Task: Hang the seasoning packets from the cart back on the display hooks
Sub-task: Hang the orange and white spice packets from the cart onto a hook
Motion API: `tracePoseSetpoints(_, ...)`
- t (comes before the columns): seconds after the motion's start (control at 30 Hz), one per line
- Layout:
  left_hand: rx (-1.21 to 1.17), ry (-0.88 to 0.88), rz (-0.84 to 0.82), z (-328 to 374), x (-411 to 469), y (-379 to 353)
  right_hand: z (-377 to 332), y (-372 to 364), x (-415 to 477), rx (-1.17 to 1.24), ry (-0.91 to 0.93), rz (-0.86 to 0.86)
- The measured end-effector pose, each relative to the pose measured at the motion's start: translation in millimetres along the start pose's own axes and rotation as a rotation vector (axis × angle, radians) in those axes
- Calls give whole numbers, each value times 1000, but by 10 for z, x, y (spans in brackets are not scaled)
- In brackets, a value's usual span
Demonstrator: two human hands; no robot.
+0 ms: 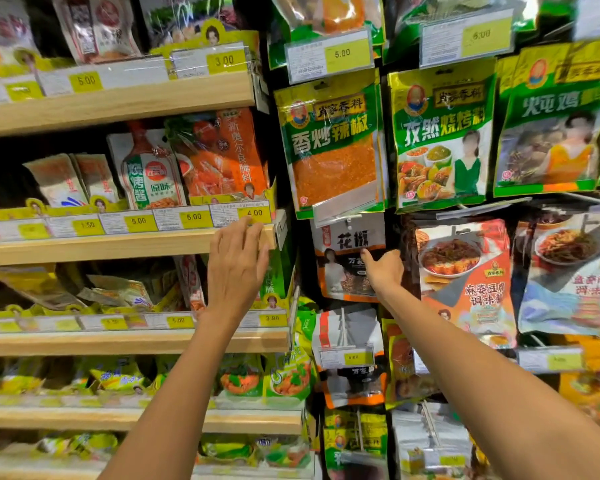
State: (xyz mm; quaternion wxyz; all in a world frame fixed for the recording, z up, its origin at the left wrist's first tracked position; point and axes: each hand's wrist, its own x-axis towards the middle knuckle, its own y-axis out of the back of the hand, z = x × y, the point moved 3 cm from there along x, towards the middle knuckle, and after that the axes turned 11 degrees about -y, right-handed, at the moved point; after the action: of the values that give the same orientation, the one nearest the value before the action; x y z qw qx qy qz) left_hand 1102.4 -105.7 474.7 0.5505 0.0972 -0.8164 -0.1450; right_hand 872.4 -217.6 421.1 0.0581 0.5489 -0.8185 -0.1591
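Supermarket shelving fills the view: light wooden shelves of sauce pouches on the left, a peg wall of hanging seasoning on the right. The cart is out of sight.

On the middle wooden shelf (118, 245), the left hand (236, 268) lies against the front edge just below the 4.00 price tag (254, 213). Its fingers (253, 233) are straight and spread and grip nothing, most likely to steady the body during the reach. That forearm rises steeply from the lower middle of the frame, wrist slightly bent back.

Right of it, the Sichuan pepper packet (347, 271) hangs at the front of its column, under the green chilli packet (329, 147). Its top sits at the display hook (349, 222). Whether the hole is fully threaded cannot be told.

The right hand (383, 271) pinches this packet's right edge. The thumb presses the printed front and points up and left, and the remaining fingers are tucked behind, out of view. The hold probably keeps the packet square while it seats on the hook. That arm stretches in from the lower right, nearly straight.

Just beside it hangs a mapo tofu seasoning packet (465, 282).
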Motion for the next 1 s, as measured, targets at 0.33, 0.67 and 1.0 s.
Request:
tracePoseSetpoints(0.33,-225,68,33,700,-228,242,571,438,-877,56,281,-45)
tracePoseSetpoints(0.67,-1216,624,-529,2593,-884,105,2279,1764,-1399,154,-28,5)
tracePoseSetpoints(1.0,-1604,786,-1047,5083,-1657,596,3972,3622,-2053,201,-349,249)
